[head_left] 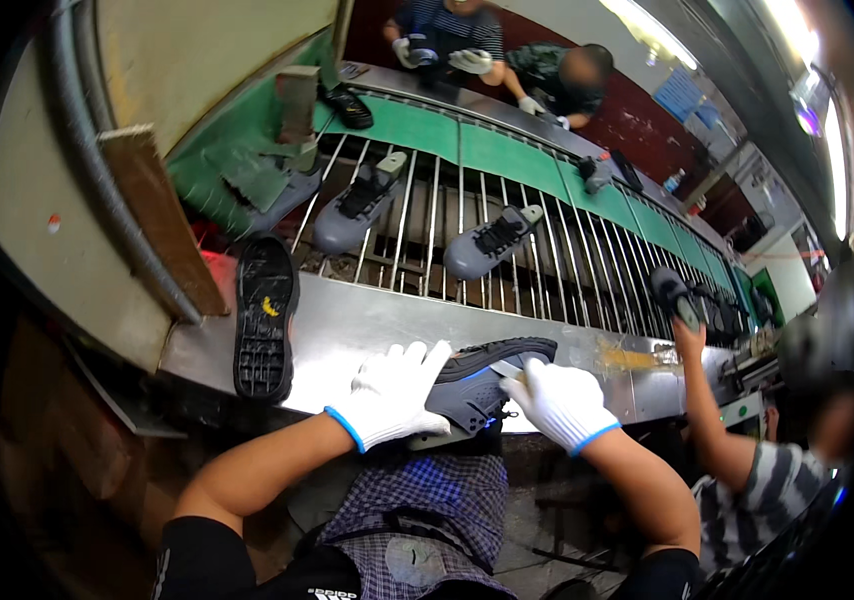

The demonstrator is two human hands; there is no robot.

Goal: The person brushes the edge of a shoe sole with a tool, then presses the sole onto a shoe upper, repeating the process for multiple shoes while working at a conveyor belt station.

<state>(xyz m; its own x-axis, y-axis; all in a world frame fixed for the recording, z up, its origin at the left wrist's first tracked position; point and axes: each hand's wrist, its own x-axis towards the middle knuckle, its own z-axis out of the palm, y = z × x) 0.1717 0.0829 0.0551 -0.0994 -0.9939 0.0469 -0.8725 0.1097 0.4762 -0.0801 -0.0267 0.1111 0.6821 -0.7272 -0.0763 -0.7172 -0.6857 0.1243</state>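
Note:
A grey shoe point(468, 394) lies tilted on its side at the near edge of the metal bench, its black sole facing up and away. My left hand point(394, 392), in a white glove with a blue cuff, grips one end of it, with fingers along the sole side and thumb below. My right hand point(564, 402), gloved alike, is closed around a small pale flat tool point(508, 370), whose tip touches the shoe near the seam of sole and upper. The tool's other end is hidden in my fist. Left of my hands lies a loose black sole point(266, 318), tread up.
Beyond the bench point(367, 315) runs a rod conveyor with a green strip point(507, 160), carrying grey shoes point(492, 243). A wooden post point(162, 215) stands at left. Two gloved co-workers point(447, 35) work across the line; another person's arm point(707, 395) holds a shoe at right.

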